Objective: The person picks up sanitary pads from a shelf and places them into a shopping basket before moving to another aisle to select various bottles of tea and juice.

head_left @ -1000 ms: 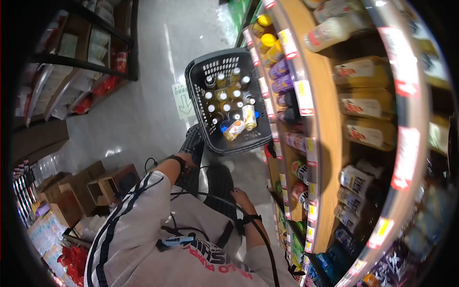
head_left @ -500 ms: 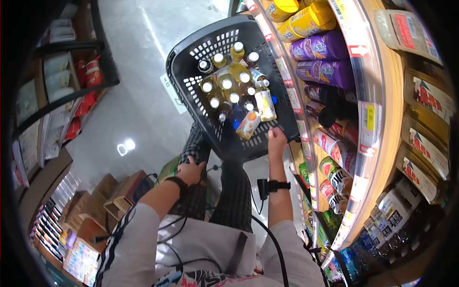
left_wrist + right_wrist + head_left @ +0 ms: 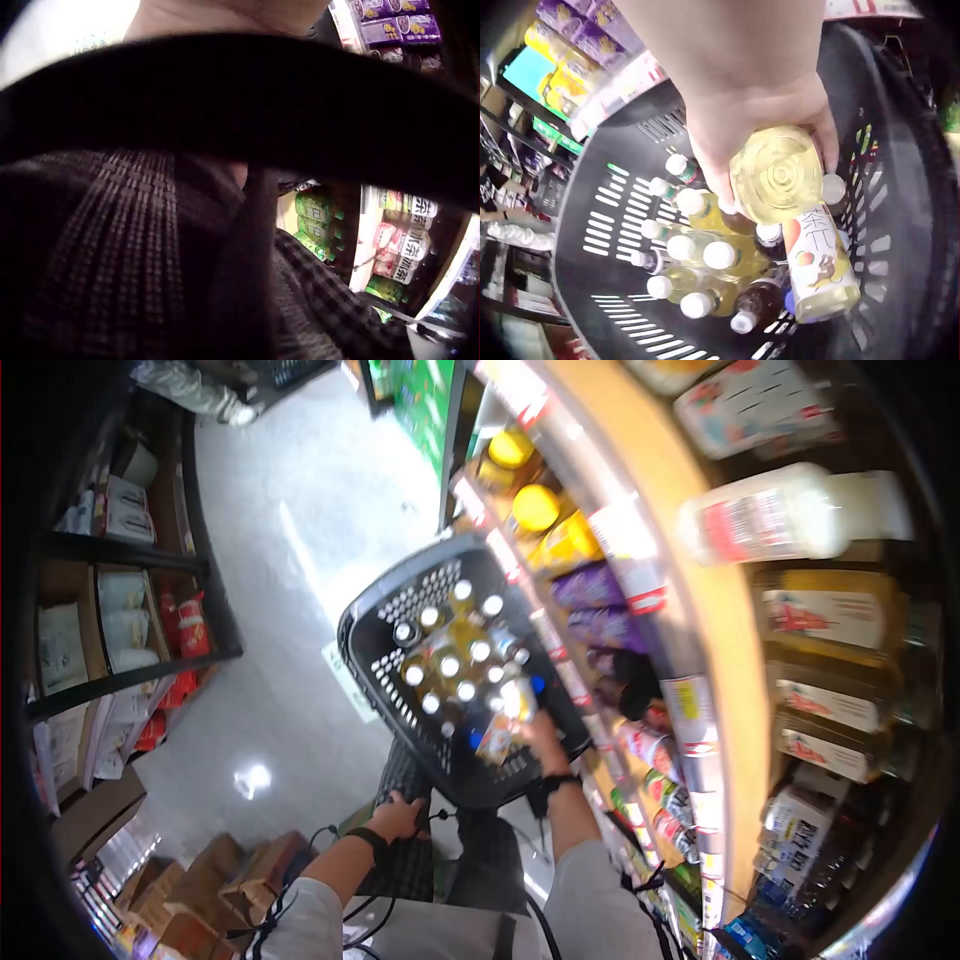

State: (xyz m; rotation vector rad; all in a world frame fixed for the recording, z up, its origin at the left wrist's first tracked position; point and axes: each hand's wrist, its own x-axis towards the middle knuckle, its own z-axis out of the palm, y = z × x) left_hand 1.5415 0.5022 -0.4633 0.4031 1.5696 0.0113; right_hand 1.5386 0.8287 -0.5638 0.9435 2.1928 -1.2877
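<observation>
My right hand [image 3: 541, 734] is down inside the black shopping basket [image 3: 352, 622] and grips a bottle of pale yellow drink [image 3: 781, 178], its base toward the right wrist camera. Beneath it, a labelled tea bottle [image 3: 821, 271] lies on its side. Several white-capped bottles [image 3: 720, 256] stand upright beside these, packed toward the basket's left. My left hand [image 3: 400, 817] rests on the checked trouser leg at the knee, fingers relaxed and holding nothing. A dark strap covers most of the left wrist view.
A shelf of drinks with price tags [image 3: 690, 705] runs along the right, close against the basket. Purple packs [image 3: 600, 610] and yellow-lidded containers [image 3: 535, 508] line its lower tier. Cardboard boxes [image 3: 205, 870] stand at lower left; another shelf [image 3: 120, 625] is at far left.
My right hand has gone from beside my lap, over the basket's near edge, to gripping a bottle inside. My left hand stays at the knee. The head view has shifted.
</observation>
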